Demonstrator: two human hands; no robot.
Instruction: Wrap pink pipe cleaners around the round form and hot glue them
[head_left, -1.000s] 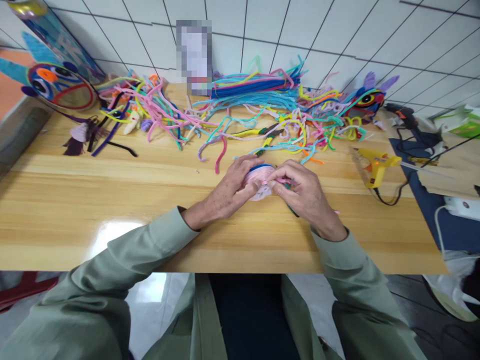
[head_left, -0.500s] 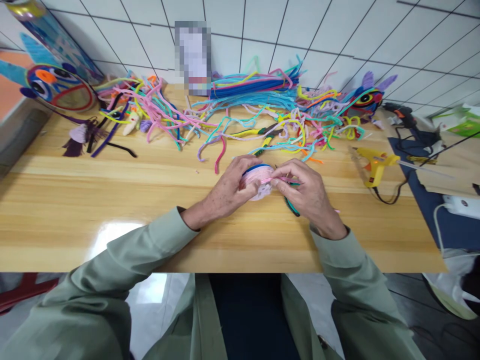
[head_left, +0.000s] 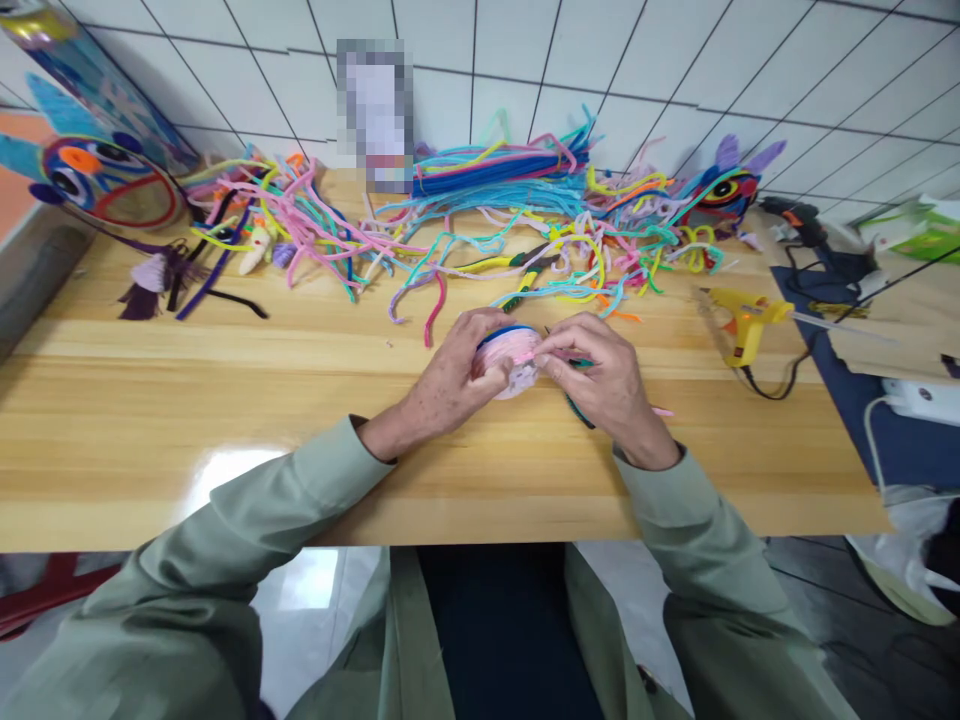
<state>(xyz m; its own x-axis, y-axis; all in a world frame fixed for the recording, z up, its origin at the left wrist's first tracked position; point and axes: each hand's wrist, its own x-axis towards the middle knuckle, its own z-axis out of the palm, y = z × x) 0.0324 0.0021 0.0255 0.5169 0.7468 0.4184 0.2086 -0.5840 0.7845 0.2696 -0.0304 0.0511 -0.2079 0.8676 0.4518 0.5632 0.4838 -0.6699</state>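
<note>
A rounded pink piece wound with pipe cleaner (head_left: 495, 350), with a blue band along its far edge and a pale underside, is held just above the table. My left hand (head_left: 461, 370) wraps round its left side, thumb pressed on the near face. At the right side of the piece, my right hand (head_left: 600, 375) pinches a pink pipe cleaner strand (head_left: 536, 353) between thumb and fingertips. Partly hidden beneath the right hand lies a dark tool with green handles (head_left: 577, 410). A small pink strand end (head_left: 663, 411) shows beyond that hand.
Loose pipe cleaners (head_left: 322, 230) and a bundled stack (head_left: 502, 175) line the wall. Yellow-handled pliers (head_left: 521, 285) lie ahead of my hands. A yellow glue gun (head_left: 746, 325) with its cord is at right. Fish-like craft figures (head_left: 112, 185) stand at left and far right.
The view has shifted slightly. Both hands stay on the pink piece, and the strand at my right fingertips now shows less beyond the hand.
</note>
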